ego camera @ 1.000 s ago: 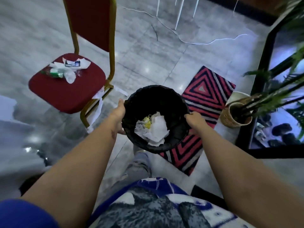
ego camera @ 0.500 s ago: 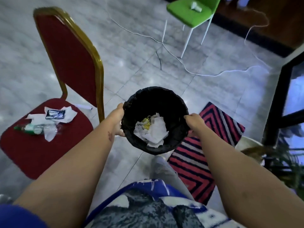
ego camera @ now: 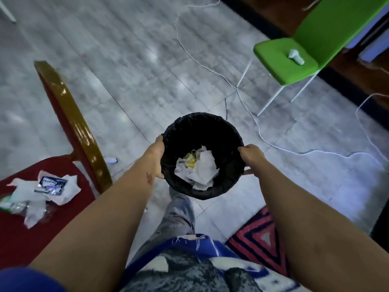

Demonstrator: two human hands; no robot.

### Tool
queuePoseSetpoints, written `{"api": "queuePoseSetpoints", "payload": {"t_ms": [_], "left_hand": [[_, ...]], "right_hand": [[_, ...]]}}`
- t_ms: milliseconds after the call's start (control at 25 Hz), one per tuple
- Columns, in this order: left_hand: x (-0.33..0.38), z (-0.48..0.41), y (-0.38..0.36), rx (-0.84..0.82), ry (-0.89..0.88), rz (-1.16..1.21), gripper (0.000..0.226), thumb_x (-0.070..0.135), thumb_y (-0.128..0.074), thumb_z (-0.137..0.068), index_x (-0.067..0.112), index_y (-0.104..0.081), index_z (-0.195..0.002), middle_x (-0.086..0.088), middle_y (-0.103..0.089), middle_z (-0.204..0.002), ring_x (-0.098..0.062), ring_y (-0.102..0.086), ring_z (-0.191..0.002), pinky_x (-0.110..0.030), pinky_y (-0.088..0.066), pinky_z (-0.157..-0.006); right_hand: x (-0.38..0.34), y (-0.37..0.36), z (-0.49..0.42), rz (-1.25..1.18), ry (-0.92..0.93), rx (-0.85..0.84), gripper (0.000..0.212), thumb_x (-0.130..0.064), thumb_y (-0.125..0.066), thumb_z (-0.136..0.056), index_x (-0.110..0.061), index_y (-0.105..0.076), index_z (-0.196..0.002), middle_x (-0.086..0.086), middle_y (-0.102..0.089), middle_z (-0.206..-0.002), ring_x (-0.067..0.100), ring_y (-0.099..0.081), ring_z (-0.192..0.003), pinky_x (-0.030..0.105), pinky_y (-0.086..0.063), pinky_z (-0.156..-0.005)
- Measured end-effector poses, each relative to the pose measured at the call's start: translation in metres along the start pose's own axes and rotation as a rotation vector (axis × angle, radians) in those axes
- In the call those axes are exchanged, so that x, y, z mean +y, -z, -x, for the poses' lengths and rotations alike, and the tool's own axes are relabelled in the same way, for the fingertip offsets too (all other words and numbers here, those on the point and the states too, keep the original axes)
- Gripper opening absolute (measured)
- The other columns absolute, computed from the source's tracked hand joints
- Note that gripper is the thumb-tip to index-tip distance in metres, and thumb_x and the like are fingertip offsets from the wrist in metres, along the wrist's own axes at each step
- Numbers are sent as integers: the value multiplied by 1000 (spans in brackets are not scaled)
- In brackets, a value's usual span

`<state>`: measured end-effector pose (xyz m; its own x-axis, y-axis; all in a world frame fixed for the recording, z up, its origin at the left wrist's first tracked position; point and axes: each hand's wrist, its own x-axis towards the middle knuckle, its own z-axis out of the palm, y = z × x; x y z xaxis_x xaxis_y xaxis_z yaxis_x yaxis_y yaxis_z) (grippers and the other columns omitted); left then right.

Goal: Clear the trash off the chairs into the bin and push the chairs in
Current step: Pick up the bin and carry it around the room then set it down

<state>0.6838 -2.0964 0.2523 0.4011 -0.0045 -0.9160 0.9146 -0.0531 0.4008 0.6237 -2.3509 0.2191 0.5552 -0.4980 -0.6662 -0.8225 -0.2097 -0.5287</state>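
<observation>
bin (ego camera: 229, 131) upright, mouth up | round, black, crumpled paper (ego camera: 202, 169) inside | left hand (ego camera: 156, 159) and right hand (ego camera: 250, 158) clasp its rim

Dim, bluish room light. Soft glare spots dot the polished floor (ego camera: 147, 60) around twelve o'clock; motion blur smears it toward ten. Wide-angle bending stretches the edges, and the bin (ego camera: 227, 157) interior is nearly black.

Bin (ego camera: 227, 131) liner – black crinkled plastic; paper (ego camera: 205, 169) inside, crumpled; red chair (ego camera: 19, 239) frame – glossy gold metal; floor (ego camera: 130, 66) – polished stone tile.
</observation>
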Motion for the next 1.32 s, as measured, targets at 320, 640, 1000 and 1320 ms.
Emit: {"api": "queuePoseSetpoints", "payload": {"t_ms": [320, 640, 1000, 1320], "left_hand": [[200, -71, -9, 54, 6, 105, 61, 59, -35, -95, 14, -49, -134, -1, -50, -137, -28, -50, -116, -49, -38, -105], [357, -122, 32, 164, -5, 329, 47, 48, -31, -101, 10, -55, -85, -2, -50, -80, -21, -47, -69, -35, -44, -70], [439, -169, 168, 297, -82, 675, 54, 60, -17, -99, 22, -51, -116, -3, -50, -110, -28, -50, -99, -49, -40, -87], [476, -181, 361, 411, -80, 929, 55, 61, -16, -99, 19, -51, -109, -4, -49, -102, -23, -49, -81, -44, -39, -86]], "right_hand": [[-193, -6, -154, 78, 41, -95, 35, -20, -45, -85, -7, -56, -115, 17, -60, -117, 35, -63, -101, 39, -60, -57], [-406, -77, -277, 273, 220, -278, 42, -29, -46, -76, -8, -58, -110, 17, -62, -115, 37, -63, -101, 47, -61, -67], [-612, -240, -296, 475, 401, -503, 27, -19, -46, -88, -7, -57, -110, 16, -61, -115, 34, -63, -98, 34, -55, -51], [-739, -449, -227, 639, 509, -640, 22, -19, -47, -88, -7, -57, -103, 17, -62, -114, 35, -64, -101, 38, -58, -58]]}}
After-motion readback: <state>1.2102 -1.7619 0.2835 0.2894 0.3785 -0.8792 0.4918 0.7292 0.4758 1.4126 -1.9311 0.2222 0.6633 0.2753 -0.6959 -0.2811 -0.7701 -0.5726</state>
